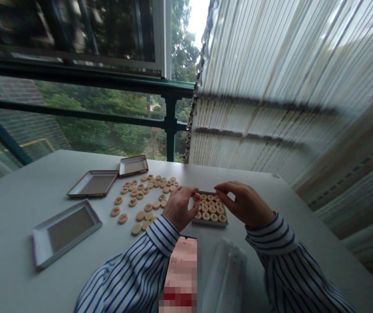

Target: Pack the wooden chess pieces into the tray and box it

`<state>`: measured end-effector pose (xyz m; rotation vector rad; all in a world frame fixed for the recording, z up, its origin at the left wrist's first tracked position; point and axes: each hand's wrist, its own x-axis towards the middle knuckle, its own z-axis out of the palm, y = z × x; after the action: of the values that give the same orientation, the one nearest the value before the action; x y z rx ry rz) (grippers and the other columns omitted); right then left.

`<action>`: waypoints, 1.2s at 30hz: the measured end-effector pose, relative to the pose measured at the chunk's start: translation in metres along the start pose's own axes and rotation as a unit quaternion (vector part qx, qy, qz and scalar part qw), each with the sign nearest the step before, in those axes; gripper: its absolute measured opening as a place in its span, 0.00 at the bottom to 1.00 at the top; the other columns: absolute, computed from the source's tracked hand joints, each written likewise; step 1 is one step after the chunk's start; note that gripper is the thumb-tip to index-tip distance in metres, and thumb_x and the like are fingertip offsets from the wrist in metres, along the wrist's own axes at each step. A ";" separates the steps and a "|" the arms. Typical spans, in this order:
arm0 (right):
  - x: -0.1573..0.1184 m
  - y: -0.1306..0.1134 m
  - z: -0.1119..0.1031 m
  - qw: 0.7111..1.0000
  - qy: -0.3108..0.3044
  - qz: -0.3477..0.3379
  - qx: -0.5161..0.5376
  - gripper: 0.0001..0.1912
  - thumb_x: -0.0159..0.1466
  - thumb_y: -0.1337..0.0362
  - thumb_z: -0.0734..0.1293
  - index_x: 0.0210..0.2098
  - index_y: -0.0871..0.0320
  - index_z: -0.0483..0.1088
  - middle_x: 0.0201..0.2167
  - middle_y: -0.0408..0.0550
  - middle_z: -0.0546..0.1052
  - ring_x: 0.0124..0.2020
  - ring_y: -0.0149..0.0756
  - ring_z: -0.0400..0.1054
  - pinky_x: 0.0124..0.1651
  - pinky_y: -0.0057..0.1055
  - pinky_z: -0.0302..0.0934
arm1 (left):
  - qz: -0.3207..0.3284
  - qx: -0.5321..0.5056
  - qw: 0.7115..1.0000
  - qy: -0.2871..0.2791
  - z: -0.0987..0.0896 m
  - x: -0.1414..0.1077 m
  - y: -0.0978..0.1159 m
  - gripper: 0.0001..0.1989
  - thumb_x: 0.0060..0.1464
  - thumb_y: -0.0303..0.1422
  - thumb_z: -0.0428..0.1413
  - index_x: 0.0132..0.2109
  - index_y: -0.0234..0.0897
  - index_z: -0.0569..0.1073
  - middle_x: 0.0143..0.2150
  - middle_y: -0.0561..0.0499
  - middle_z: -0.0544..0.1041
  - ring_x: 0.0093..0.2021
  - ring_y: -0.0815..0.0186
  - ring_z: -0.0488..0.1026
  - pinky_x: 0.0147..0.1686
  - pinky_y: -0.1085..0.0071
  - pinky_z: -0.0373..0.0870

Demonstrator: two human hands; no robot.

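Head view: I observe two bare hands working at a box (pixel 209 224) on a white table (pixel 117 269). The box sits just right of the table's middle, filled with rows of round discs (pixel 212 217); the near row bears black marks, the rows behind it red. My left hand (pixel 179 208) is at the far-left corner, with thumb and index finger curved around one red-marked disc (pixel 197 198); I cannot tell whether they pinch it or merely touch it. My right hand (pixel 250 203) is at the far-right corner, index finger and thumb bent toward each other with their tips close; I cannot tell whether they press together. Loose discs (pixel 148 207), some marked and some plain, lie scattered left of the box. Further left stand a white tray (pixel 70 227) and two brown-rimmed trays (pixel 98 182). A phone (pixel 181 274) and a clear sleeve (pixel 227 274) lie nearer the camera.
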<state>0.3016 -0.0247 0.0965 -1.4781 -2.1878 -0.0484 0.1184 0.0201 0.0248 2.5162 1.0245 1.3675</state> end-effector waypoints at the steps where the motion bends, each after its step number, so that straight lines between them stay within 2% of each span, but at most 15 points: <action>1: 0.001 0.001 0.000 1.000 0.001 0.003 -0.001 0.11 0.59 0.65 0.60 0.38 0.57 0.71 0.32 0.47 0.75 0.32 0.32 0.68 0.37 0.29 0.61 | -0.002 -0.003 1.000 0.001 0.001 -0.001 0.000 0.15 0.45 0.26 0.53 0.43 0.35 0.65 0.33 0.49 0.73 0.37 0.63 0.70 0.45 0.61 0.62; 9: 0.008 0.004 0.015 0.999 -0.012 0.005 0.046 0.09 0.58 0.65 0.61 0.34 0.58 0.71 0.28 0.46 0.75 0.28 0.30 0.67 0.32 0.27 0.59 | 0.001 -0.012 0.999 0.032 0.009 -0.014 -0.003 0.16 0.46 0.26 0.53 0.44 0.34 0.63 0.35 0.48 0.72 0.38 0.64 0.69 0.42 0.64 0.64; 13: 0.008 0.000 0.028 0.995 -0.035 0.007 0.095 0.09 0.58 0.63 0.61 0.32 0.58 0.72 0.26 0.45 0.75 0.27 0.29 0.66 0.31 0.26 0.58 | 0.010 -0.019 0.998 0.058 0.009 -0.017 -0.004 0.16 0.46 0.26 0.54 0.44 0.35 0.63 0.35 0.48 0.72 0.37 0.64 0.69 0.41 0.65 0.65; 20: 0.007 -0.005 0.041 0.975 -0.082 0.020 0.208 0.12 0.59 0.58 0.61 0.35 0.58 0.71 0.27 0.45 0.75 0.26 0.28 0.65 0.30 0.25 0.58 | 0.025 -0.029 0.996 0.081 0.006 -0.019 0.001 0.14 0.46 0.25 0.54 0.42 0.35 0.64 0.34 0.48 0.73 0.37 0.65 0.70 0.41 0.65 0.66; 29: 0.006 -0.003 0.048 0.961 -0.084 0.044 0.260 0.12 0.57 0.58 0.63 0.35 0.59 0.71 0.27 0.46 0.75 0.27 0.29 0.66 0.31 0.26 0.60 | 0.036 -0.027 0.995 0.090 0.006 -0.021 0.002 0.13 0.46 0.27 0.55 0.42 0.35 0.65 0.37 0.47 0.74 0.40 0.63 0.70 0.41 0.64 0.66; 32: 0.005 -0.001 0.048 0.959 -0.082 0.042 0.268 0.12 0.57 0.58 0.63 0.35 0.60 0.71 0.27 0.46 0.75 0.28 0.29 0.67 0.32 0.27 0.61 | 0.010 -0.046 0.995 0.086 0.005 -0.022 0.003 0.13 0.46 0.29 0.55 0.42 0.35 0.66 0.36 0.47 0.74 0.38 0.63 0.71 0.40 0.65 0.67; 36: 0.005 0.001 0.047 0.957 -0.079 0.022 0.277 0.11 0.58 0.60 0.62 0.35 0.59 0.72 0.28 0.46 0.75 0.29 0.29 0.67 0.32 0.27 0.61 | -0.079 -0.107 0.989 0.062 0.004 -0.023 0.005 0.10 0.47 0.29 0.55 0.40 0.35 0.68 0.33 0.49 0.75 0.33 0.67 0.72 0.34 0.70 0.69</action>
<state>0.2831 -0.0061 0.0577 -1.2317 -2.0491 0.6647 0.1151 0.0034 0.0080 2.1733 1.0130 1.5146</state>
